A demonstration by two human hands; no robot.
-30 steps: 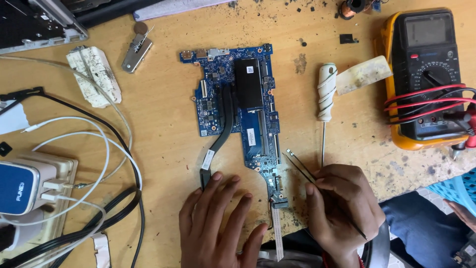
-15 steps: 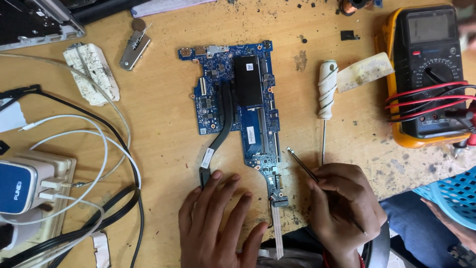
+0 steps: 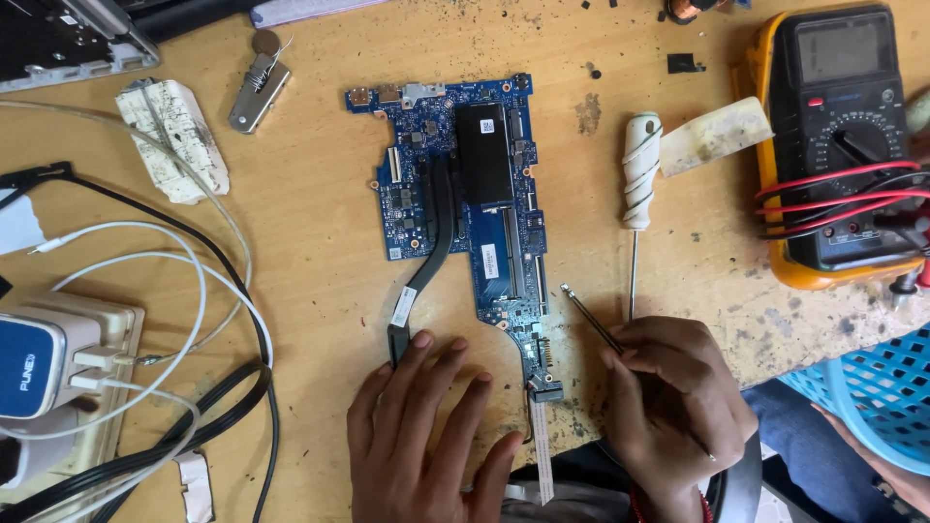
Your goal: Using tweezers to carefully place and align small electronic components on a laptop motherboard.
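A blue circuit board [image 3: 455, 184] with a black heat pipe lies flat in the middle of the wooden table [image 3: 310, 261]. My left hand [image 3: 426, 436] rests palm down on the table just below the board's lower end, fingers spread, holding nothing. My right hand [image 3: 673, 407] grips thin metal tweezers [image 3: 589, 320], whose tips point up and left, a little right of the board's lower edge and not touching it. A pale ribbon cable [image 3: 542, 450] hangs from the board's bottom connector between my hands.
A white-handled screwdriver [image 3: 639, 184] lies right of the board. An orange multimeter [image 3: 843, 145] with red and black leads sits at the far right. White and black cables [image 3: 174, 320] and a power strip [image 3: 58, 378] crowd the left. A blue basket [image 3: 872, 397] is at lower right.
The view has shifted slightly. My right hand with the tweezers has edged a little, the tips staying near the board's lower right. My left hand has not moved.
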